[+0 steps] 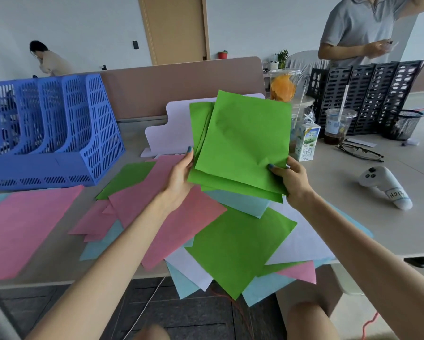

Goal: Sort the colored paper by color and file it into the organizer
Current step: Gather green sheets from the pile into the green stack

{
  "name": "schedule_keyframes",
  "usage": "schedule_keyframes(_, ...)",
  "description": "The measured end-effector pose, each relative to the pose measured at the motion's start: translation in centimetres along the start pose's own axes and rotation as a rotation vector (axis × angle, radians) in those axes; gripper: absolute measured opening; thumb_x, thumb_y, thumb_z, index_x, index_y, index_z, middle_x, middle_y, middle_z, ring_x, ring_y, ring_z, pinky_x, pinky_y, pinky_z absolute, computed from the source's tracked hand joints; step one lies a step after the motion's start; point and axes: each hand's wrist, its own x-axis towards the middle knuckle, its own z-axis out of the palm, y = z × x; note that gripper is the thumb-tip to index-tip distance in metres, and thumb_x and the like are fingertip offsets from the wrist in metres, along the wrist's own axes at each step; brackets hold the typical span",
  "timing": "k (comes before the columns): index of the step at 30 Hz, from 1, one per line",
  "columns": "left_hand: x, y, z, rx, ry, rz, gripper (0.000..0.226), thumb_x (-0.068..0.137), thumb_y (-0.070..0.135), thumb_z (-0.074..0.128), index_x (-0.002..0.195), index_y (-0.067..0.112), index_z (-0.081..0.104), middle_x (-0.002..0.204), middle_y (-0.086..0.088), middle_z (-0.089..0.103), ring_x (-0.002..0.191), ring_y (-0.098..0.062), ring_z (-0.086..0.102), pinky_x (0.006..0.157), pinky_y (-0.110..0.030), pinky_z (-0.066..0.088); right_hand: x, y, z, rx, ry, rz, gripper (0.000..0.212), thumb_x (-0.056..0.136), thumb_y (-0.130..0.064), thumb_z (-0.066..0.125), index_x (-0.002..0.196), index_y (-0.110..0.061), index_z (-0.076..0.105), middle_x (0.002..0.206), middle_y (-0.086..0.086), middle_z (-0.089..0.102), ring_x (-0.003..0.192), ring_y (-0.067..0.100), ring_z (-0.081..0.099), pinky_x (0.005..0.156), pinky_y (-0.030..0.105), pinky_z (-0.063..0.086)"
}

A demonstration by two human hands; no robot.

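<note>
Green stack (240,143): several green sheets held up off the desk (377,217), to the right of the blue organizer (58,133) and about level with its top. The sheets are fanned, their corners out of line, and the front one is creased near its lower right corner.
Step in hand: from where I stand it looks like gathering the greens into one bundle; none is filed yet.
How to do it well: I would loosen the grip a little, tap the bottom edges on the desk until the sheets square up, then smooth that crease. Two more green sheets lie in the loose pile (206,217) right of the organizer, so I would collect them before carrying the bundle left to one slot. Slide it in edge first and upright so thin paper does not buckle on the slotted wall.
Left hand (181,173): it holds the stack's left edge, thumb raised along the front. The fingers are hidden behind the paper.
Right hand (292,179): it pinches the lower right corner, thumb on the front sheet and fingers curled behind.
Loose pile: pink, pale blue, white and green sheets overlap right of the organizer, some hanging over the desk's near edge.
Pink sheet (22,229): lies flat just in front of the organizer.
</note>
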Motion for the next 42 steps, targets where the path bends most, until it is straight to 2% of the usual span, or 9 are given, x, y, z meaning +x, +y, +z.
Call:
schedule_keyframes(4,-0.1,1.8,0.5,0.216,0.013,-0.047,0.077,0.077,0.051,0.069,0.142,0.021,0.041,0.144,0.009,0.045,0.133,-0.014,0.041,0.111,-0.047,0.027,-0.5,-1.0,0.5,-0.01,-0.083,-0.023,0.033,0.085,0.011,0.056,0.097,-0.018,0.067,0.082,-0.006,0.074,0.076,0.012,0.069,0.075,0.027,0.058)
schedule_keyframes(11,-0.6,0.0,-1.3,0.404,-0.044,0.021,0.084,0.083,-0.011,0.056,0.151,0.016,0.015,0.151,0.014,0.018,0.139,-0.004,0.015,0.112,-0.026,0.01,-1.2,-1.2,0.4,-0.111,-0.156,0.071,0.031,0.084,-0.001,0.065,0.114,-0.003,0.064,0.101,0.014,0.07,0.078,0.021,0.069,0.083,0.039,0.057)
schedule_keyframes(17,-0.8,-0.4,-2.6,0.311,-0.007,-0.146,0.091,0.063,0.033,0.077,0.143,0.026,0.034,0.141,0.006,0.048,0.127,-0.016,0.046,0.109,-0.044,0.03,-1.4,-0.6,0.8,-0.185,-0.149,0.192,0.022,0.088,-0.006,0.063,0.11,-0.002,0.063,0.088,0.01,0.07,0.063,0.016,0.069,0.06,0.031,0.06)
schedule_keyframes(22,-0.7,-2.2,-1.3,0.476,0.213,-0.222,0.059,0.089,0.026,0.061,0.14,0.006,0.038,0.146,-0.007,0.039,0.134,-0.02,0.036,0.107,-0.03,0.025,-2.7,0.0,1.9,-0.388,-0.28,0.292,0.023,0.09,-0.014,0.063,0.109,-0.003,0.063,0.08,0.008,0.068,0.056,0.014,0.067,0.054,0.028,0.058)
schedule_keyframes(24,-0.5,-3.4,-1.8,0.574,0.266,-0.278,0.058,0.087,0.017,0.065,0.136,0.001,0.038,0.141,-0.01,0.042,0.13,-0.025,0.04,0.106,-0.034,0.029,-2.7,0.3,2.2,-0.691,-0.294,0.272,0.029,0.091,-0.02,0.062,0.111,0.001,0.06,0.087,0.01,0.066,0.072,0.021,0.064,0.071,0.035,0.056)
schedule_keyframes(28,-1.2,-4.5,-2.7,0.694,0.363,-0.139,0.04,0.091,0.007,0.059,0.125,0.001,0.042,0.127,-0.014,0.052,0.106,-0.023,0.051,0.087,-0.03,0.037,-2.2,0.5,1.3,-1.271,-0.14,0.027,0.027,0.079,-0.02,0.064,0.09,0.004,0.068,0.078,0.015,0.068,0.072,0.026,0.061,0.065,0.03,0.051)
schedule_keyframes(31,-2.4,-4.7,-3.4,0.956,0.422,0.004,0.035,0.098,0.015,0.049,0.129,0.0,0.043,0.13,-0.018,0.051,0.111,-0.029,0.054,0.089,-0.037,0.042,-3.1,-0.7,0.6,-1.555,-0.155,-0.004,0.043,0.078,-0.041,0.07,0.062,-0.009,0.047,0.07,0.007,0.054,0.076,0.024,0.05,0.061,0.027,0.038)
schedule_keyframes(39,-4.9,-5.8,-4.1,1.363,0.393,0.085,0.051,0.102,0.02,0.039,0.146,-0.003,0.025,0.135,-0.021,0.052,0.12,-0.035,0.053,0.092,-0.045,0.046,-5.4,-1.6,1.5,-1.671,-0.312,0.169,0.057,0.066,-0.057,0.077,0.064,-0.012,0.043,0.046,-0.004,0.053,0.05,0.011,0.052,0.067,0.025,0.049)
schedule_keyframes(42,-5.0,-6.1,-4.5,1.365,0.397,0.129,0.051,0.101,0.02,0.041,0.144,-0.003,0.027,0.117,-0.021,0.064,0.103,-0.034,0.064,0.083,-0.044,0.054,-5.6,-1.3,2.0,-1.669,-0.288,0.157,0.056,0.066,-0.054,0.079,0.083,-0.008,0.051,0.072,-0.002,0.06,0.077,0.017,0.062,0.066,0.025,0.043)
